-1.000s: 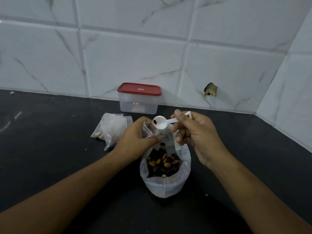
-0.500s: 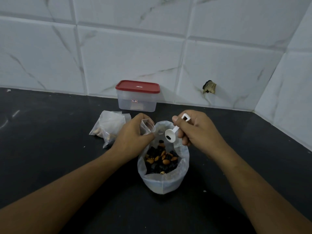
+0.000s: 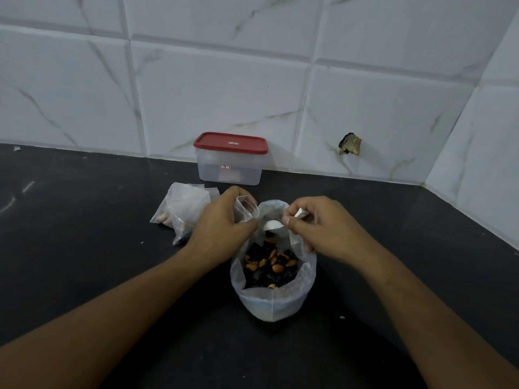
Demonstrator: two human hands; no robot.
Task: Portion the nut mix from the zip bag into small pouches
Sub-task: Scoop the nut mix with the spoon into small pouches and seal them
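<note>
Nut mix (image 3: 269,265), lumpy brown and black, in crinkly translucent zip bag (image 3: 271,306)

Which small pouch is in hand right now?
The small clear plastic pouch held by the left hand, mouth open; the other clear pouches lie on the black counter.

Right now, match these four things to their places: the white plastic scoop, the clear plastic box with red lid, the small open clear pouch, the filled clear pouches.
1 white plastic scoop
2 clear plastic box with red lid
3 small open clear pouch
4 filled clear pouches

A against the tiled wall
B held in the left hand
C lying on the black counter, furthest left
D in the right hand, over the open zip bag

Pairs: 1-D, 2-A, 3-B, 4-C
</note>
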